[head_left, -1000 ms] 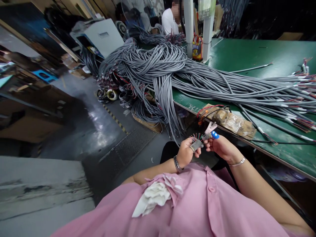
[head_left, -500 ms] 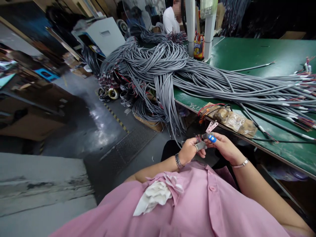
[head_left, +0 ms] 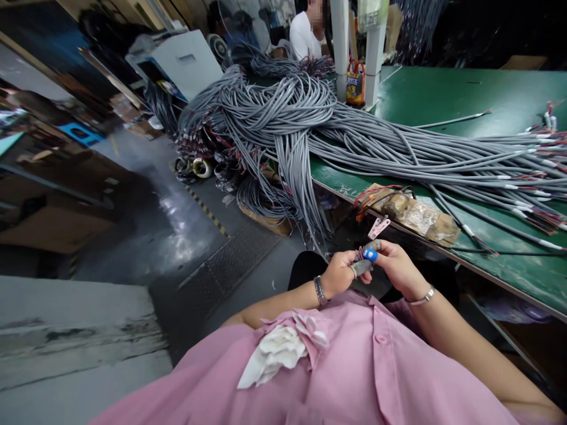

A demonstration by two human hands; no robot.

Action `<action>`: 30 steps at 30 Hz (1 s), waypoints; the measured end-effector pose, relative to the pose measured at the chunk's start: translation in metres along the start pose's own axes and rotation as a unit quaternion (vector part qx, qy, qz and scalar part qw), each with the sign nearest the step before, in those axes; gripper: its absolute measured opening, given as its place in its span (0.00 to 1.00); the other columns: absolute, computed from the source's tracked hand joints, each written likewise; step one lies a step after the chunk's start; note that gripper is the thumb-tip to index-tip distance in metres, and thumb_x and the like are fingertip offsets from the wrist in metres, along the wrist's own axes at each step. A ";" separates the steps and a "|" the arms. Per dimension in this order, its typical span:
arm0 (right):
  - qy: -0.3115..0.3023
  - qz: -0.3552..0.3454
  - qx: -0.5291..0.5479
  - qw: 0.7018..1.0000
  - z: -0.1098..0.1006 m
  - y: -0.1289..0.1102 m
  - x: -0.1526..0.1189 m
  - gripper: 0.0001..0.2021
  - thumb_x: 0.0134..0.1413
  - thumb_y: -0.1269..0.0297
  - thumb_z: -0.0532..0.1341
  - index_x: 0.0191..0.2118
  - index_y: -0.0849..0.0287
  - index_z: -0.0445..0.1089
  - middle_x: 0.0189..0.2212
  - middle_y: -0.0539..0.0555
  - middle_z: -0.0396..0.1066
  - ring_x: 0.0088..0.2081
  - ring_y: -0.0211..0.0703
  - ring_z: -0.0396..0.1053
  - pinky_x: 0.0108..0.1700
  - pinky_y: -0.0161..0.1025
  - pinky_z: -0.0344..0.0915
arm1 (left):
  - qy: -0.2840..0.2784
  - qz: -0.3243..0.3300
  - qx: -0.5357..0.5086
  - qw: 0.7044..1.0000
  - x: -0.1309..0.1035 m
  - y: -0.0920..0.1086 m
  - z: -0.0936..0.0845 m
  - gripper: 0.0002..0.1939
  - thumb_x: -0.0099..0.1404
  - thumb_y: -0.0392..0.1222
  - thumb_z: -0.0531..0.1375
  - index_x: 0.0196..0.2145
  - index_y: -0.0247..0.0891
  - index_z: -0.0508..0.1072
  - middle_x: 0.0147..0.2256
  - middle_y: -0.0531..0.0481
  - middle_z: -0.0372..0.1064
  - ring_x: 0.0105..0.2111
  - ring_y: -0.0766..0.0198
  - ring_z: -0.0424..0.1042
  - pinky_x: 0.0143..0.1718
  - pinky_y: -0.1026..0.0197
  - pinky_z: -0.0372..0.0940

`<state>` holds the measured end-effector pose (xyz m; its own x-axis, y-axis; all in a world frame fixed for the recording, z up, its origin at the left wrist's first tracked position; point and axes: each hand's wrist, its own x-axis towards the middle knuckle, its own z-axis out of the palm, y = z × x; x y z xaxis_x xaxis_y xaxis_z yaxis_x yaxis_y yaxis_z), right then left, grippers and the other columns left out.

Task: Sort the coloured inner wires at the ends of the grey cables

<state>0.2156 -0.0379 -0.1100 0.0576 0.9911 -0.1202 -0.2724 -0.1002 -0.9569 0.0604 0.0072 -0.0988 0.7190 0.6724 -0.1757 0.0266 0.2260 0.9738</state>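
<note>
My left hand [head_left: 341, 273], with a wrapped thumb, is closed on the end of a gray cable whose thin reddish wires [head_left: 359, 254] stick up between the fingers. Touching those wires are the closed fingers of my right hand [head_left: 392, 262], which has a blue cover on the thumb and a wrapped finger. Both hands meet in front of my pink shirt, below the table's edge. Just above them a pink clip [head_left: 378, 228] hangs near the edge. The fingers hide most of the wires.
Many gray cables [head_left: 283, 106] lie across the green table [head_left: 443, 94] and hang over its edge. A taped cardboard piece [head_left: 416, 217] sits at the near edge. A person in white [head_left: 303, 36] is behind the table. A white machine [head_left: 190, 65] stands at the upper left.
My right hand has moved left and slightly down, closer to my left hand, and its fingers now meet the wires. My left hand has hardly moved.
</note>
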 end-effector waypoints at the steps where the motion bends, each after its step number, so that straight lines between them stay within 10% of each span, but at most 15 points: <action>1: -0.003 0.005 -0.003 1.000 0.000 -0.002 0.001 0.09 0.48 0.58 0.68 0.28 0.58 0.73 0.19 0.49 0.70 0.21 0.36 0.63 0.27 0.37 0.60 | 0.012 0.006 0.004 1.000 -0.001 0.000 0.000 0.19 0.57 0.54 0.62 0.26 0.32 0.73 0.22 0.45 0.72 0.23 0.64 0.71 0.29 0.62 0.65; 15: 0.066 0.024 0.111 0.991 -0.005 0.008 0.004 0.09 0.44 0.60 0.70 0.26 0.58 0.72 0.21 0.48 0.69 0.24 0.35 0.63 0.30 0.35 0.61 | 0.114 0.024 -0.126 0.985 0.005 -0.009 -0.003 0.17 0.56 0.51 0.64 0.29 0.31 0.72 0.21 0.49 0.71 0.19 0.63 0.71 0.23 0.62 0.66; 21: 0.071 0.061 0.230 0.969 -0.017 -0.003 0.021 0.25 0.48 0.37 0.59 0.33 0.56 0.74 0.30 0.53 0.73 0.28 0.39 0.67 0.31 0.36 0.68 | 0.091 0.030 -0.157 0.983 0.010 0.004 0.004 0.14 0.57 0.48 0.63 0.28 0.31 0.71 0.19 0.50 0.69 0.16 0.66 0.68 0.21 0.62 0.65; 30: 0.144 0.012 0.249 0.958 -0.006 -0.001 0.037 0.18 0.44 0.46 0.67 0.32 0.57 0.75 0.25 0.50 0.71 0.25 0.36 0.65 0.27 0.34 0.67 | 0.071 0.003 -0.161 0.984 0.017 0.000 0.015 0.14 0.55 0.47 0.63 0.27 0.31 0.70 0.19 0.49 0.69 0.16 0.66 0.67 0.19 0.64 0.63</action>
<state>0.2241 -0.0020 -0.1151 0.2886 0.9165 -0.2772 -0.6972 0.0027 -0.7169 0.0832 0.0081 -0.0992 0.6143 0.7605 -0.2103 -0.2156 0.4182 0.8824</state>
